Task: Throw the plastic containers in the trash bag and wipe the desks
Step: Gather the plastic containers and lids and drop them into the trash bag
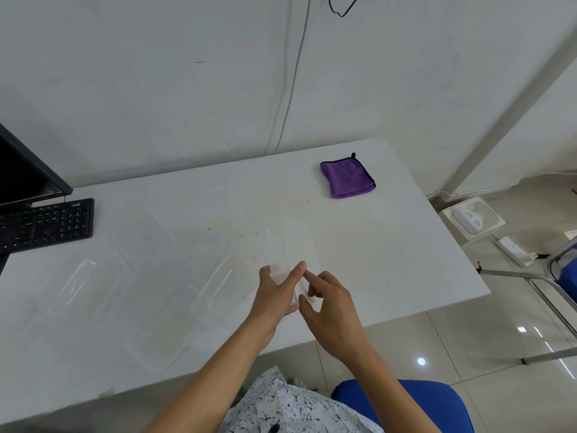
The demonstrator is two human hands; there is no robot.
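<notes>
Left hand (276,296) grips the near end of a clear plastic container (292,242) between thumb and fingers. Right hand (332,307) pinches the same end with curled fingers. This container extends away from the hands over the white desk (406,264). A second clear container (215,292) lies just left of the hands. A folded purple cloth (347,179) lies near the far right corner, well apart.

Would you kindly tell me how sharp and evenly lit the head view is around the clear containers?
Head view: soft, even light, faint shadows; the clear container between the left hand and right hand is blurred, almost lost against the white desk; glare spots dot the floor tiles.
</notes>
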